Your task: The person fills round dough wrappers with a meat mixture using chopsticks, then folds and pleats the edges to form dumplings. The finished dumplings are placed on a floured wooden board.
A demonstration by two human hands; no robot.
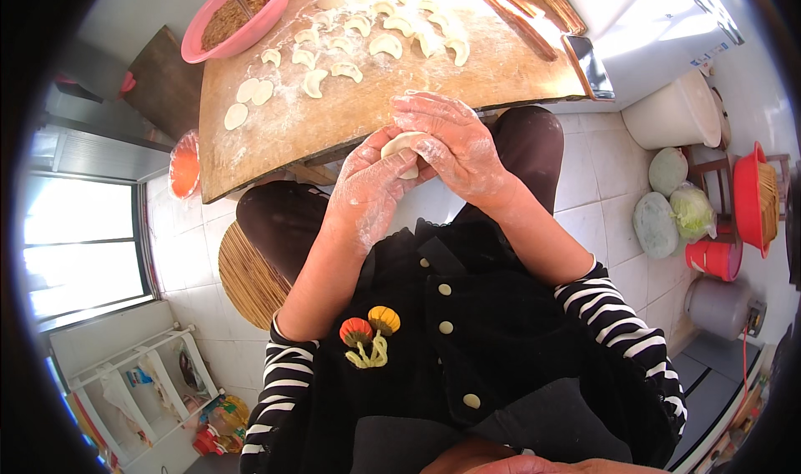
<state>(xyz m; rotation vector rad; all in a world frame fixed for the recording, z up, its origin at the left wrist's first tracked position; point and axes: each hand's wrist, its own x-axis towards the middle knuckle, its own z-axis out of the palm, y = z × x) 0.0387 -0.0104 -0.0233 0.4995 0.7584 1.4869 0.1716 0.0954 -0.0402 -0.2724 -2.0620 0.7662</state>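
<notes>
My left hand (pixel 369 186) and my right hand (pixel 454 142), both dusted with flour, meet over my lap near the front edge of the wooden board (pixel 350 111). Between them they pinch a folded dumpling (pixel 400 143) of pale dough; its underside is partly hidden by my fingers. Several crescent-shaped dumplings (pixel 385 46) lie on the floured board beyond my hands. Round dough wrappers (pixel 236 116) lie at its left. A pink plastic bowl (pixel 285 4) of brown filling (pixel 234 20), with a utensil in it, stands at the board's far left corner.
A smartphone (pixel 588 67) lies at the board's right edge, near wooden sticks (pixel 519 23). An orange-red bin (pixel 184 170) with a plastic liner stands left, below the board. A round slatted stool (pixel 250 274) is beside my left leg. Melons (pixel 656 223), a red bucket (pixel 713 259) and a gas cylinder (pixel 719 308) stand right.
</notes>
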